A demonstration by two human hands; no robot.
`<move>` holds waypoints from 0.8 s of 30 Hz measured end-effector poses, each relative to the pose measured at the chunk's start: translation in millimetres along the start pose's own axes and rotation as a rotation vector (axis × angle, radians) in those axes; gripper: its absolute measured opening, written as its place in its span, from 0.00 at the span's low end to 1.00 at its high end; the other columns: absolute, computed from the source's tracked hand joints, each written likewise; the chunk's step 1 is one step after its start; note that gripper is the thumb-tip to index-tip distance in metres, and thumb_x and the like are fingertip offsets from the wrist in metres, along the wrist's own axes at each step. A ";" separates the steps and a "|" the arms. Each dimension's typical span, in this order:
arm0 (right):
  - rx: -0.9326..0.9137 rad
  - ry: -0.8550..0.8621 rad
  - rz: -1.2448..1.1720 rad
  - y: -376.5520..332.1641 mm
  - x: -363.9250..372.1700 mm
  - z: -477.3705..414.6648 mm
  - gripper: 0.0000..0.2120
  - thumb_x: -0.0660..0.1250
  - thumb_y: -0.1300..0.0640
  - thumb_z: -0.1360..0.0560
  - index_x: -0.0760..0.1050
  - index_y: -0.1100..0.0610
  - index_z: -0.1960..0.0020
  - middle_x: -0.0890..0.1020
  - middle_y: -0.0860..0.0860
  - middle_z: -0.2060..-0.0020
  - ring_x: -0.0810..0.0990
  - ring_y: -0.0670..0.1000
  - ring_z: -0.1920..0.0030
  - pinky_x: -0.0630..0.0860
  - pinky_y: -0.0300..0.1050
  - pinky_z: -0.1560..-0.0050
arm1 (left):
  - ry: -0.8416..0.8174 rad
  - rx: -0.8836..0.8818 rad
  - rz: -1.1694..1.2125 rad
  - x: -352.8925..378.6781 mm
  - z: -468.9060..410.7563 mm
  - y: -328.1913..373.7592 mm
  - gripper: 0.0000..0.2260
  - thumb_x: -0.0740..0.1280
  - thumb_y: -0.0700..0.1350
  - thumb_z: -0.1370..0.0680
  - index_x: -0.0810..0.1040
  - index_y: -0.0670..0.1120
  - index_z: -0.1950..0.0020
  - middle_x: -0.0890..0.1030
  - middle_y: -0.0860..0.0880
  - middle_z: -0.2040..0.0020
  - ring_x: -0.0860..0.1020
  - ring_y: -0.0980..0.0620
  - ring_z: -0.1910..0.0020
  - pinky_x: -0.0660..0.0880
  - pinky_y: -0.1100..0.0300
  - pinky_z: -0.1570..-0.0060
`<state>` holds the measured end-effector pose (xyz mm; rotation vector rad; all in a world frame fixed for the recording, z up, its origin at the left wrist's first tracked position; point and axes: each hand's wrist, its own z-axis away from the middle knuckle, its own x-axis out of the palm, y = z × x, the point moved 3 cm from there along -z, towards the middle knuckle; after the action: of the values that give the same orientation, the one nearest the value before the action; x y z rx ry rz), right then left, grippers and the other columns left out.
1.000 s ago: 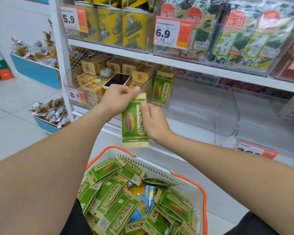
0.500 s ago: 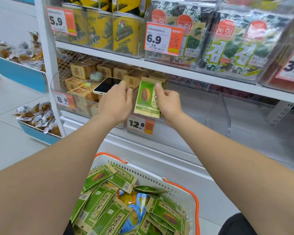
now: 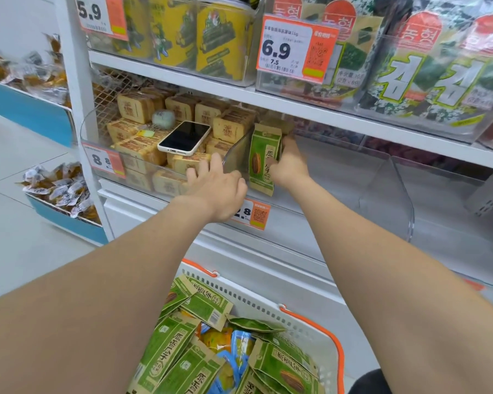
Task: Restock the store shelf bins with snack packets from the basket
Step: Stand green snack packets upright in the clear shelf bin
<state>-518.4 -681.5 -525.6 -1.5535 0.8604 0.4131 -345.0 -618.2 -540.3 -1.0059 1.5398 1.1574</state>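
Note:
A green sunflower-seed packet (image 3: pixel 263 157) stands upright inside the clear shelf bin (image 3: pixel 387 191), against its left wall. My right hand (image 3: pixel 289 164) grips the packet's right edge from inside the bin. In front of the bin's left wall, at its front edge, my left hand (image 3: pixel 217 189) hangs with fingers spread and holds nothing. Below, a white basket with orange handles (image 3: pixel 322 331) holds several more green packets (image 3: pixel 208 305) and a few blue and yellow ones.
The bin to the left is filled with tan cake boxes (image 3: pixel 143 149); a phone (image 3: pixel 185 138) lies on top of them. Price tags hang on the bin fronts. The shelf above carries yellow cans (image 3: pixel 219 35) and seaweed packs (image 3: pixel 421 69). Low blue bins (image 3: pixel 66 220) stand on the floor at left.
Both hands carried the packet up from above the basket into the bin. My left hand has let go of it and dropped back to the bin's front edge.

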 end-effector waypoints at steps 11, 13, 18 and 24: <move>0.181 0.113 0.090 13.5 -3.2 -16.2 0.35 0.70 0.57 0.20 0.56 0.63 0.20 0.79 0.58 0.34 0.78 0.61 0.34 0.77 0.50 0.41 | 0.006 0.010 0.027 1.0 -0.5 0.0 0.19 0.46 0.55 0.14 0.74 0.51 0.40 0.61 0.41 0.31 0.63 0.37 0.34 0.58 0.37 0.34; 0.184 0.134 0.100 10.7 -6.3 -13.5 0.40 0.69 0.60 0.19 0.47 0.65 0.18 0.78 0.59 0.33 0.78 0.62 0.34 0.77 0.51 0.39 | -0.004 0.013 0.026 0.6 -0.1 0.7 0.19 0.46 0.55 0.14 0.74 0.51 0.40 0.61 0.42 0.31 0.63 0.37 0.33 0.58 0.37 0.34; 0.147 0.124 0.171 3.1 -6.1 -3.0 0.31 0.71 0.60 0.23 0.62 0.62 0.24 0.79 0.57 0.40 0.80 0.60 0.40 0.80 0.52 0.45 | -0.020 -0.007 0.016 -1.6 1.1 2.1 0.17 0.46 0.55 0.14 0.72 0.51 0.41 0.61 0.41 0.32 0.64 0.38 0.34 0.59 0.38 0.34; 0.040 -0.145 0.322 -4.7 0.0 18.5 0.10 0.68 0.58 0.25 0.77 0.58 0.45 0.80 0.55 0.49 0.81 0.58 0.44 0.76 0.45 0.52 | 0.020 0.008 0.033 -3.4 7.6 4.1 0.18 0.47 0.57 0.13 0.71 0.49 0.36 0.63 0.40 0.33 0.67 0.36 0.36 0.63 0.39 0.35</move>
<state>-511.0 -664.0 -525.8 -1.3327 1.0016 0.7272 -346.5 -609.6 -537.1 -0.9930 1.5808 1.1661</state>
